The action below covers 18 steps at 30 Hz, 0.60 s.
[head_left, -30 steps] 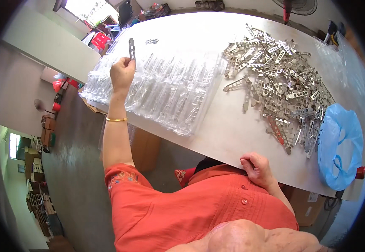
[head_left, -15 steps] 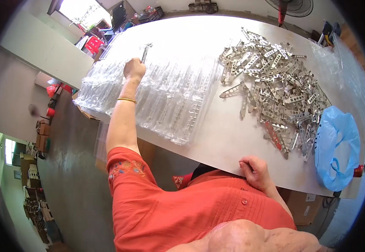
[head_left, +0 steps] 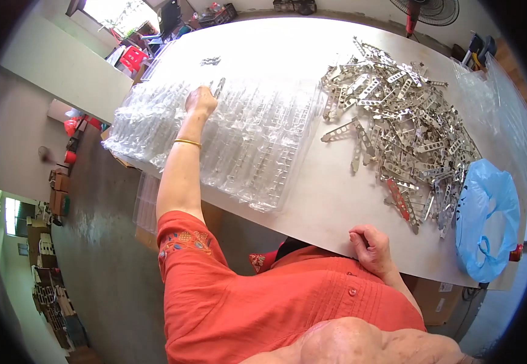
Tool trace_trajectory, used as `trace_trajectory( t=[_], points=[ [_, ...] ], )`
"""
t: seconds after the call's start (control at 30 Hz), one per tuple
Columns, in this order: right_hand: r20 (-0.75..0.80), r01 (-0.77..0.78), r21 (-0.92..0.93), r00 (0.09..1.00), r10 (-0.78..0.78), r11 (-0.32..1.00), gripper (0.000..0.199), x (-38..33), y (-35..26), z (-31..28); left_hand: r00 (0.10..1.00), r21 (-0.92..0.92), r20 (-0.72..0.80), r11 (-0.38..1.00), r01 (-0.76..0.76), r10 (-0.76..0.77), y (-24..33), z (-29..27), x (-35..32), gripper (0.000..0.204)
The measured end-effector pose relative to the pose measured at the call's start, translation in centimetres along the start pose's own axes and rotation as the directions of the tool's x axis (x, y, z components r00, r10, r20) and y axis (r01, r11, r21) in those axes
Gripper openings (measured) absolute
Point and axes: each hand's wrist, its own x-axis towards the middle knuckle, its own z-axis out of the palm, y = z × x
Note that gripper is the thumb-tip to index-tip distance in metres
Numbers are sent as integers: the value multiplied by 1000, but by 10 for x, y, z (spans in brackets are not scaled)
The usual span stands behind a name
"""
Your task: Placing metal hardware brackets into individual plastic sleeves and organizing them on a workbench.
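My left hand point(head_left: 201, 100) is closed over the far part of a clear plastic tray point(head_left: 280, 200), gripping a slim metal strip point(head_left: 220, 88) that points up past the fingers. Thin clear film lies crumpled over the tray, and rows of metal strips sit in its slots. Beyond the hand, a few small metal pieces point(head_left: 210, 60) lie on the bright tabletop. My right hand point(head_left: 371, 249) rests at the table's near edge, fingers curled in, with nothing visible in them.
A large heap of perforated metal strips point(head_left: 397, 109) covers the table's right side, with one red strip point(head_left: 398, 199) at its near end. A blue plastic bag point(head_left: 487, 221) lies at the right edge. Clear plastic sheets point(head_left: 500, 91) are behind it. A fan point(head_left: 424, 9) stands beyond the table.
My left hand has drawn slightly nearer and to the right with the strip, now lower over the tray. The small metal pieces beyond now show apart from it. My right hand stays put.
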Motion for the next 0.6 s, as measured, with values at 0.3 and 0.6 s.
trace_trajectory(
  t=[0.3, 0.6],
  points=[
    [-28, 28, -19, 999, -28, 999, 8, 0, 0, 0, 998, 58, 49, 998, -30, 28, -2, 11, 13, 30],
    [-26, 19, 14, 999, -19, 1000, 8, -2, 0, 0, 992, 24, -69, 994, -105, 107, -23, 27, 22, 23]
  ],
)
